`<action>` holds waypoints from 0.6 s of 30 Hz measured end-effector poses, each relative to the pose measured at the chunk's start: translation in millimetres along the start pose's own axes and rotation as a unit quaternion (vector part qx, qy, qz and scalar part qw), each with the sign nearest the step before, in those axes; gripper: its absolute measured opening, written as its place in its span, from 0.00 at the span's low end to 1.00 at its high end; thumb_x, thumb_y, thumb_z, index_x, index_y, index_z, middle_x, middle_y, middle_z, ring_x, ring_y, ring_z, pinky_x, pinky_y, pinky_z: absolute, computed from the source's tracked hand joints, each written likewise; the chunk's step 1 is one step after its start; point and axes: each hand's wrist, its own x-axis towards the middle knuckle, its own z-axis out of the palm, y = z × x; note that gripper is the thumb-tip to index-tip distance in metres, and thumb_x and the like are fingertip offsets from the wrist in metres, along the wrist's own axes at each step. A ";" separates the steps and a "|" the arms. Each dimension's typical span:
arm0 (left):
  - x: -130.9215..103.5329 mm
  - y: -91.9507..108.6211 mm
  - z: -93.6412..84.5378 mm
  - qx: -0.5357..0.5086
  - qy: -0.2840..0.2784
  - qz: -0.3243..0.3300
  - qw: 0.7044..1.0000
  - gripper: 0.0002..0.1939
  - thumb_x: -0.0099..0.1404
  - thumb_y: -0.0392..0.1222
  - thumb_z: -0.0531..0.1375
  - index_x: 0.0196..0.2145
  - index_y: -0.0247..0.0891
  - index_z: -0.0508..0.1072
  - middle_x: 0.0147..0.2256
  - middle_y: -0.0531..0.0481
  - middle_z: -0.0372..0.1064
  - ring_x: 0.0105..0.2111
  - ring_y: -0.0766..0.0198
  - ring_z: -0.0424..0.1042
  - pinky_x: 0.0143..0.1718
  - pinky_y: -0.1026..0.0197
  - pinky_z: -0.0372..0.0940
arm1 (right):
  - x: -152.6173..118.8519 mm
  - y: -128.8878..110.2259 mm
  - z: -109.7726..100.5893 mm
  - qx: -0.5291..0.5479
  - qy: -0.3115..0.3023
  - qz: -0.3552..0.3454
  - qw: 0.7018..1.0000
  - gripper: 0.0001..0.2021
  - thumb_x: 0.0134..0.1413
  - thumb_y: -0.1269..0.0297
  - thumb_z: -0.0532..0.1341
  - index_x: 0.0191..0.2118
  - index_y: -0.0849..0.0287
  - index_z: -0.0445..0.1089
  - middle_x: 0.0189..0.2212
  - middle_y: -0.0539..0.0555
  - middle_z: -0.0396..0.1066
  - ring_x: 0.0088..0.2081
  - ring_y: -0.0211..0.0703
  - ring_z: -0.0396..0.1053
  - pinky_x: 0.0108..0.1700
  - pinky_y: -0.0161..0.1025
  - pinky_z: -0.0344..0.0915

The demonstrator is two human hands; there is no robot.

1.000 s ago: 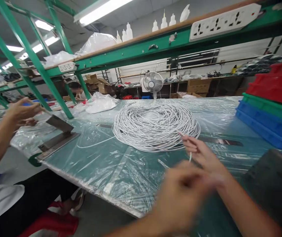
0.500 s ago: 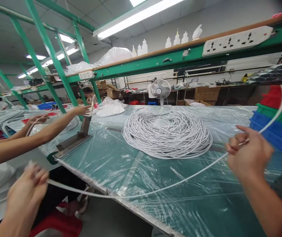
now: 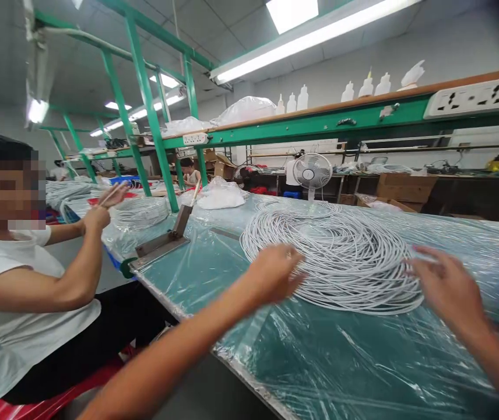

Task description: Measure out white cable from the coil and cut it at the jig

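Note:
A large loose coil of white cable (image 3: 354, 280) lies on the plastic-covered green table (image 3: 345, 356). Over its left front part reaches my left hand (image 3: 276, 273), fingers loosely bent and apart, with no strand visible in them. My right hand (image 3: 448, 286) is at the coil's right edge, its fingers stretched toward the cable and slightly blurred. Whether those fingertips touch the cable I cannot tell.
A co-worker (image 3: 35, 280) sits at the left, hands raised. A hinged metal cutter (image 3: 166, 239) stands on the table's left corner. Behind are a plastic bag (image 3: 221, 195), a fan (image 3: 313, 172) and a green shelf rail (image 3: 297, 129) with bottles.
The cable length stretched between my hands is no longer there. My left hand has moved right to the coil, and the right hand has lowered beside it. The view has turned left.

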 end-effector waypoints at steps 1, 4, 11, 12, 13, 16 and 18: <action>-30.7 9.6 10.9 0.012 -0.038 0.009 0.999 0.11 0.66 0.38 0.69 0.42 0.34 0.72 0.39 0.49 0.63 0.41 0.57 0.64 0.45 0.57 0.65 | -20.3 6.9 7.6 0.058 -0.061 0.035 0.996 0.15 0.54 0.60 0.54 0.47 0.50 0.67 0.34 0.60 0.73 0.29 0.44 0.73 0.30 0.42 0.67; -107.6 22.2 10.5 0.008 -0.022 -0.034 0.999 0.05 0.72 0.40 0.60 0.41 0.36 0.70 0.36 0.50 0.63 0.35 0.60 0.66 0.37 0.60 0.66 | -63.3 25.4 29.3 0.106 -0.151 0.020 0.983 0.14 0.49 0.61 0.53 0.43 0.48 0.68 0.36 0.60 0.72 0.29 0.49 0.72 0.30 0.46 0.67; -123.5 15.7 -68.1 0.192 0.092 0.024 0.977 0.18 0.79 0.41 0.45 0.62 0.33 0.54 0.61 0.41 0.38 0.61 0.49 0.40 0.62 0.45 0.46 | -77.9 47.9 41.5 0.045 -0.163 -0.046 0.985 0.16 0.49 0.62 0.50 0.42 0.55 0.69 0.31 0.57 0.70 0.27 0.46 0.69 0.34 0.46 0.66; -117.0 13.7 -68.4 0.219 0.050 0.048 0.973 0.20 0.78 0.42 0.50 0.63 0.35 0.53 0.61 0.42 0.36 0.62 0.49 0.38 0.63 0.44 0.44 | -78.1 49.0 40.8 0.044 -0.160 -0.048 0.985 0.16 0.49 0.62 0.50 0.42 0.56 0.69 0.31 0.56 0.69 0.27 0.44 0.68 0.34 0.45 0.66; -111.1 11.2 -65.5 0.246 0.010 0.073 0.967 0.24 0.75 0.44 0.57 0.63 0.37 0.54 0.61 0.43 0.35 0.62 0.49 0.37 0.63 0.44 0.42 | -78.7 49.6 40.1 0.045 -0.155 -0.054 0.985 0.16 0.49 0.62 0.50 0.42 0.57 0.69 0.32 0.56 0.69 0.26 0.43 0.68 0.34 0.43 0.66; -100.9 4.6 -47.4 0.315 -0.088 0.132 0.936 0.32 0.61 0.42 0.72 0.58 0.38 0.62 0.60 0.44 0.41 0.60 0.48 0.44 0.64 0.43 0.39 | -81.8 48.6 38.9 0.053 -0.142 -0.073 0.986 0.15 0.50 0.63 0.50 0.41 0.59 0.69 0.36 0.57 0.69 0.28 0.41 0.67 0.36 0.41 0.66; -102.2 6.7 -36.4 0.336 -0.144 0.148 0.919 0.22 0.60 0.35 0.72 0.49 0.35 0.69 0.52 0.43 0.55 0.53 0.51 0.56 0.61 0.45 0.47 | -83.1 45.5 38.3 0.061 -0.135 -0.076 0.986 0.15 0.50 0.63 0.51 0.41 0.59 0.69 0.37 0.57 0.69 0.30 0.41 0.67 0.37 0.42 0.66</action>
